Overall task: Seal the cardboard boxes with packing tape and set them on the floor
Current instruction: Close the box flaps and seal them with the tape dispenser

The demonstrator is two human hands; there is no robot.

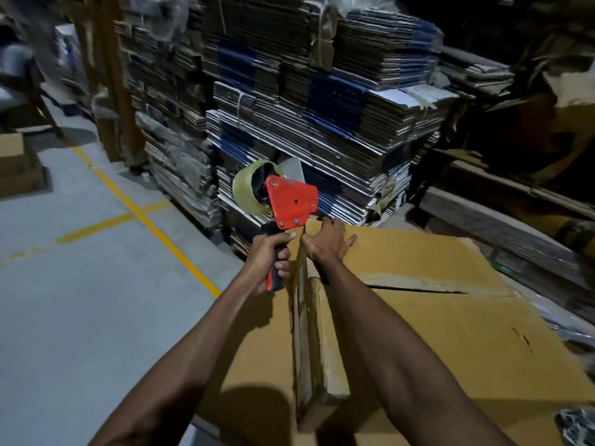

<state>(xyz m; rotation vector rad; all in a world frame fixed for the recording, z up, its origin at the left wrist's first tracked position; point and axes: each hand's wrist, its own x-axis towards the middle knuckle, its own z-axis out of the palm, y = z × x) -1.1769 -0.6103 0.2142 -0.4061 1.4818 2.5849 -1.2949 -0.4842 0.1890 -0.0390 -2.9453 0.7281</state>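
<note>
Two hands at cardboard box (418, 317) far edge: left hand (269, 252) wrapped around tape dispenser (283, 204), right hand (325, 243) spread, pressing flap. Likely starting seam; next, pulling tape nearward.

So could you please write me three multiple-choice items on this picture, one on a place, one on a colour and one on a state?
1. Where are the stacks of flattened cartons?
A. Behind the cardboard box
B. On top of the box
C. In the person's arms

2. What colour is the tape dispenser body?
A. Blue
B. Red
C. Green

3. What is the left hand doing?
A. Hanging idle
B. Pressing flat on the floor
C. Holding the dispenser handle

Answers: 1 A, the stacks rise beyond the cardboard box; 2 B, its side plate is red; 3 C, the fingers curl round the handle while the right hand rests on the box's far edge.
</note>
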